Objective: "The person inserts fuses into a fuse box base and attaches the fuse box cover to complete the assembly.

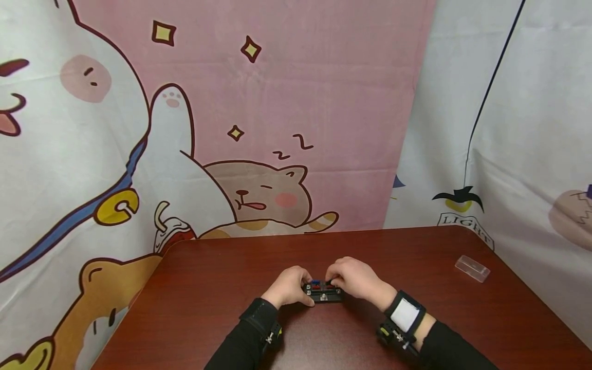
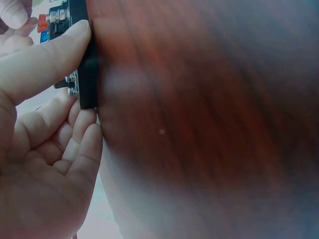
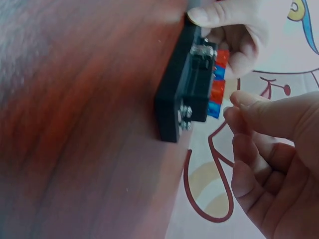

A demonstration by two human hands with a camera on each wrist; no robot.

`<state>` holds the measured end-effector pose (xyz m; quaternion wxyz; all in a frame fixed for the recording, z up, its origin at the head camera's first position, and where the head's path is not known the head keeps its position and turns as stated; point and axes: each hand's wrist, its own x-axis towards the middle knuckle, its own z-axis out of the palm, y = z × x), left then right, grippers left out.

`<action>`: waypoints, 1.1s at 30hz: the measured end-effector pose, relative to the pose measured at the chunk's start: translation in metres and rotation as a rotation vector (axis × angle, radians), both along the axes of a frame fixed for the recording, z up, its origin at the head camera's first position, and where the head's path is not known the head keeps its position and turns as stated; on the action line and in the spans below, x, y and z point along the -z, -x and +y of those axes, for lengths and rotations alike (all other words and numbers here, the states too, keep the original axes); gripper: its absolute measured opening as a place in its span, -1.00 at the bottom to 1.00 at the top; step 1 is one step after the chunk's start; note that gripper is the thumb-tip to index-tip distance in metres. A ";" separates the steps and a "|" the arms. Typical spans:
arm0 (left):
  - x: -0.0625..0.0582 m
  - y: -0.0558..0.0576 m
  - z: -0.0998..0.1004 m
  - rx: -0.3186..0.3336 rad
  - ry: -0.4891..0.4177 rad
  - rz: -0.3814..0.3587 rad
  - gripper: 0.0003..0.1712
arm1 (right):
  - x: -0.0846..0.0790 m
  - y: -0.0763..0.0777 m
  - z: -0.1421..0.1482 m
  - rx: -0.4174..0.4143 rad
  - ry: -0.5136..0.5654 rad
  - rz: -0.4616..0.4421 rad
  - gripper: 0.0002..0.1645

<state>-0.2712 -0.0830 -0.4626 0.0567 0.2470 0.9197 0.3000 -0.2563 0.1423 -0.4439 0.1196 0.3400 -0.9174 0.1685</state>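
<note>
A black fuse block [image 1: 324, 297] stands on the table between the two hands. Red fuses [image 3: 218, 91] and blue fuses [image 3: 214, 110] sit in a row along it, and metal screw terminals [image 3: 186, 110] show at its ends. My left hand [image 1: 290, 287] grips the block's left end, thumb on the near side and fingers behind, as the left wrist view shows. At the other end is my right hand [image 1: 358, 278], its loosely bent thumb and forefinger [image 3: 234, 117] close together beside the endmost blue fuse. Whether they touch that fuse cannot be told; nothing shows between them.
A clear plastic case [image 1: 472, 269] lies near the table's right edge. The reddish-brown wooden table [image 1: 222, 288] ends at a printed cloth backdrop [image 1: 324, 103] behind and a white cloth on the right. Each wrist wears a strapped camera.
</note>
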 end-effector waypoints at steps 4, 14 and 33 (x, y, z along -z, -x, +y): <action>0.000 0.000 0.000 -0.006 -0.001 0.001 -0.48 | -0.003 0.001 0.008 0.021 0.009 -0.022 -0.89; 0.002 -0.001 -0.001 -0.013 0.010 -0.005 -0.48 | -0.007 0.001 0.046 0.133 0.054 -0.072 -0.85; 0.004 0.000 0.000 -0.019 0.024 -0.006 -0.47 | -0.007 -0.012 0.158 0.446 0.111 -0.142 -0.65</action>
